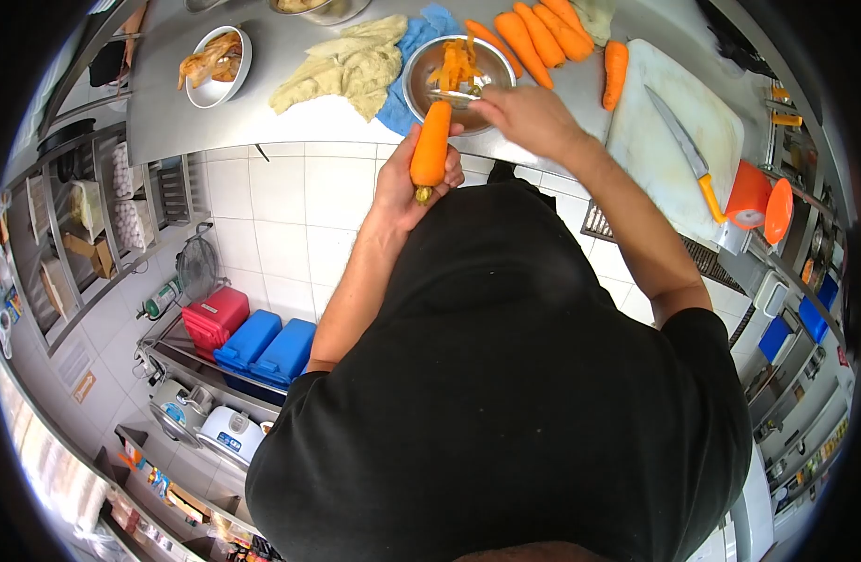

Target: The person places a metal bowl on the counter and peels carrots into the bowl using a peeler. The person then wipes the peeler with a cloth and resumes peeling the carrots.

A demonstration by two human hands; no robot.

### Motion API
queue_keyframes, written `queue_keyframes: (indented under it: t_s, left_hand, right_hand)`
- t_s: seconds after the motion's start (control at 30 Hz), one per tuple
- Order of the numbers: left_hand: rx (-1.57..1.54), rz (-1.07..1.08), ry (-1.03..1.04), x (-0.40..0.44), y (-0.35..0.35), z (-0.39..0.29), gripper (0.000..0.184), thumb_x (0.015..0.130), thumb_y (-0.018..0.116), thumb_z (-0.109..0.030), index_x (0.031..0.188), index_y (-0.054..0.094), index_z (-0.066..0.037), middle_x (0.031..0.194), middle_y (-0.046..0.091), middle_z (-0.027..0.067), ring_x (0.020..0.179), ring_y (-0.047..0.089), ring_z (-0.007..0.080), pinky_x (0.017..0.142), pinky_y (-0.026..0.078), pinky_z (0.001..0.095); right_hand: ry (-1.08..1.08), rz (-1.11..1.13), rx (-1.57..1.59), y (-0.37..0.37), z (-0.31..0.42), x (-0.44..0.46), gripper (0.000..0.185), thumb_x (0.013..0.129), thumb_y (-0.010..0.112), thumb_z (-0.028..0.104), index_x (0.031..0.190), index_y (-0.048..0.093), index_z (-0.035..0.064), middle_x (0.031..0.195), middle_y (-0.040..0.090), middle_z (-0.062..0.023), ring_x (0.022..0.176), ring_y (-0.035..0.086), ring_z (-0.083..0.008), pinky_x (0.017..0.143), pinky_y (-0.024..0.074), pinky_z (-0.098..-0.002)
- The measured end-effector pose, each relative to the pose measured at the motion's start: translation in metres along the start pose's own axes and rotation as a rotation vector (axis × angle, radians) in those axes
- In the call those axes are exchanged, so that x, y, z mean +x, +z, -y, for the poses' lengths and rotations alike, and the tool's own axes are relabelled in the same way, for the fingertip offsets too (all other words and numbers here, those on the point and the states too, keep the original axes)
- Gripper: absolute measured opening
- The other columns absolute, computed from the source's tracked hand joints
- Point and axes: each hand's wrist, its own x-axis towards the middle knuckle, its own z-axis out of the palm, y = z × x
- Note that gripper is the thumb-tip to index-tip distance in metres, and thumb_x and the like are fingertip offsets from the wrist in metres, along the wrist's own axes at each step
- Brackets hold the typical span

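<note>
One carrot (432,148), I note remotely, is gripped in the left hand (396,183); right hand (532,118) grips a peeler (452,95) over the far metal bowl (494,67).

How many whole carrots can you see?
7: one carrot in the left hand, another by the cutting board, five more grouped on the counter; others may be hidden.

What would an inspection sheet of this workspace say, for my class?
Surface: metal counter, partly covered.
Job's things: held carrot; metal bowl with orange peelings; loose carrots; peeler, partly hidden.
Clutter: yellow cloth; blue cloth; cutting board with knife on it.
Hands: left hand, fingers round the held carrot; right hand holds the peeler over the metal bowl.
Cables: nothing seen on the metal counter.
Surroundings: red container; blue containers; tiled floor.
</note>
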Motion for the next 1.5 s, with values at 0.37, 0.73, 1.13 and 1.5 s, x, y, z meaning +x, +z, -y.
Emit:
queue_keyframes:
  t_s: [0.37, 0.73, 1.13, 1.5]
  left_hand:
    - [0.33, -0.065, 0.145, -0.006, 0.012, 0.002, 0.055, 0.114, 0.045, -0.049, 0.144, 0.057, -0.004, 0.089, 0.059, 0.0031, 0.081, 0.054, 0.0146, 0.079, 0.047, 0.0315]
    - [0.697, -0.147, 0.306, -0.008, 0.017, -0.008, 0.038, 0.11, 0.061, -0.026, 0.141, 0.061, -0.006, 0.095, 0.063, -0.0002, 0.089, 0.057, 0.0082, 0.082, 0.046, 0.0258]
    - [0.715, -0.149, 0.256, -0.016, 0.013, -0.004, 0.041, 0.108, 0.061, -0.029, 0.142, 0.062, -0.006, 0.092, 0.061, 0.0006, 0.084, 0.054, 0.0096, 0.079, 0.045, 0.0261]
    - [1.108, -0.273, 0.58, -0.018, 0.015, 0.001, 0.044, 0.102, 0.073, -0.016, 0.142, 0.062, -0.002, 0.11, 0.071, 0.0042, 0.101, 0.062, 0.0118, 0.091, 0.05, 0.0273]
  right_hand:
    - [0.116, 0.041, 0.185, 0.004, -0.014, -0.002, 0.05, 0.112, 0.047, 0.048, 0.101, 0.07, 0.0061, 0.088, 0.073, -0.0183, 0.087, 0.071, -0.0397, 0.076, 0.0535, -0.0508]
    - [-0.09, -0.111, 0.497, -0.032, 0.031, -0.033, 0.034, 0.11, 0.059, 0.036, 0.1, 0.064, 0.0034, 0.08, 0.064, -0.0187, 0.077, 0.064, -0.0389, 0.069, 0.0482, -0.0448]
    - [-0.006, -0.093, 0.235, -0.024, 0.003, -0.014, 0.038, 0.109, 0.055, 0.046, 0.102, 0.072, 0.013, 0.081, 0.073, -0.0134, 0.079, 0.071, -0.0372, 0.069, 0.0539, -0.0493]
    - [0.027, -0.062, 0.064, -0.022, 0.0, -0.012, 0.042, 0.109, 0.054, 0.048, 0.096, 0.068, 0.0111, 0.082, 0.073, -0.014, 0.081, 0.071, -0.0375, 0.069, 0.0532, -0.0494]
